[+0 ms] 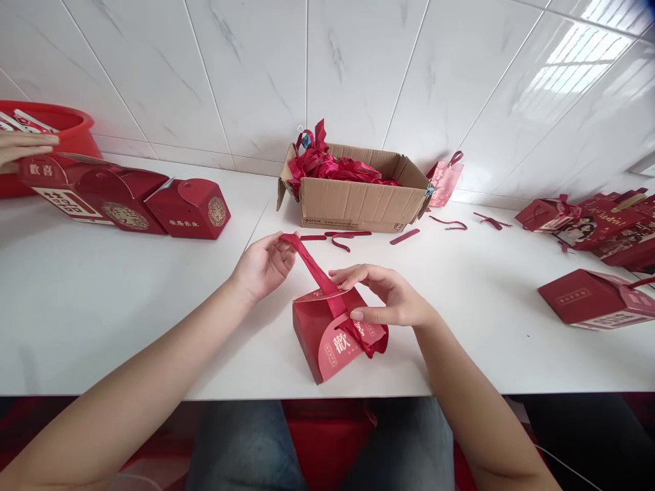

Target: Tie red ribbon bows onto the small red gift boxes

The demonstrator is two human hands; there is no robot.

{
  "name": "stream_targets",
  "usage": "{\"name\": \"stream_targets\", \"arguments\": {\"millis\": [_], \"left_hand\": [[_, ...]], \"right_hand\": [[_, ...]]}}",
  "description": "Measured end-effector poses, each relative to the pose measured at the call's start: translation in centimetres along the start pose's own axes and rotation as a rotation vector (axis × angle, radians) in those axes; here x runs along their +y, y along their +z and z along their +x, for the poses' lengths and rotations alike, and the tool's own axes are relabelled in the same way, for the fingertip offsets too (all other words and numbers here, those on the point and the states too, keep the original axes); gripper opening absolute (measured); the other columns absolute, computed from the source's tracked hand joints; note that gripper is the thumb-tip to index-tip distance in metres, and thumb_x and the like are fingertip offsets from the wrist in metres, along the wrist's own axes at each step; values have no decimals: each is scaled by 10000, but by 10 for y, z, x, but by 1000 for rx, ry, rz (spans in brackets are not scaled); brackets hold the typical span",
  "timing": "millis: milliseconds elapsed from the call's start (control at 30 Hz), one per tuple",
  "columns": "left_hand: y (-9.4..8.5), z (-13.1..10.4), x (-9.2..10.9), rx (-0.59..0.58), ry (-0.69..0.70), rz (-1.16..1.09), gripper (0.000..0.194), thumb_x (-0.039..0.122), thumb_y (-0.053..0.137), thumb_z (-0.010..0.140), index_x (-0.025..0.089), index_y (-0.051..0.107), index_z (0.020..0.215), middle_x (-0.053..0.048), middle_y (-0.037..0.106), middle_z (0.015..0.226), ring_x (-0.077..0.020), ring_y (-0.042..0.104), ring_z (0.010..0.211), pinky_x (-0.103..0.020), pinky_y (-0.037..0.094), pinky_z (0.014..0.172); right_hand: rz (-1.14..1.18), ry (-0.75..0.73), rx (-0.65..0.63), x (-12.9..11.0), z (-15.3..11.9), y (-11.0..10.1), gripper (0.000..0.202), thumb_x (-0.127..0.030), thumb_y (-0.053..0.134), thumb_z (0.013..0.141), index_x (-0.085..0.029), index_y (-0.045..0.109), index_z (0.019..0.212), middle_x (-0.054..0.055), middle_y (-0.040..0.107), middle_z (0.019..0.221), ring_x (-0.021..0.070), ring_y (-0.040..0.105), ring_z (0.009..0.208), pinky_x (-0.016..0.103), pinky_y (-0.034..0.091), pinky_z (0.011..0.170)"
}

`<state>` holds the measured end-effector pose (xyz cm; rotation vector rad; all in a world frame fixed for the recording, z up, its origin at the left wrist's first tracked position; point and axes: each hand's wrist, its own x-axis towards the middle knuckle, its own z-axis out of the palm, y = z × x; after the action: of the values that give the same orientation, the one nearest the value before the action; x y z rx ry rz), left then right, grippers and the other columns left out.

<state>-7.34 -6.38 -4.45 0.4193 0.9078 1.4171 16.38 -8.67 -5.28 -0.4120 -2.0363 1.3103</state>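
Note:
A small red gift box (312, 331) sits tilted toward me near the table's front edge, its rounded flap printed with white characters. A red ribbon (314, 269) runs from the box top up to the left. My left hand (263, 267) is closed on the ribbon's upper end, above and left of the box. My right hand (386, 294) rests at the box's top right, thumb and fingers round the ribbon where it meets the flap. More ribbon bunches at the box's right side.
Behind stands a cardboard box (353, 201) of red ribbons, with red strips (404, 236) before it. Red boxes (192, 208) line the left, beside a red basin (76, 129) and another person's hand (25, 146). More red boxes (583, 296) stand at right.

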Motion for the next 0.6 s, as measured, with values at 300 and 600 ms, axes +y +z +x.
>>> {"name": "stream_targets", "arguments": {"millis": [300,600], "left_hand": [[-4,11,3,161,3,-222,232,58,361,950,106,558,839,-78,694,712,-100,703,635,-130,582,575],[-8,17,8,111,115,-199,188,150,351,980,135,531,929,-133,692,939,-155,707,925,-215,598,773]], "right_hand": [[-130,-76,33,3,3,4,86,-247,724,790,-209,668,844,90,692,1097,206,656,1019,413,540,906],[-253,-86,88,3,4,4,96,-293,707,811,-216,660,845,91,699,1089,216,650,1052,417,524,932]]}}
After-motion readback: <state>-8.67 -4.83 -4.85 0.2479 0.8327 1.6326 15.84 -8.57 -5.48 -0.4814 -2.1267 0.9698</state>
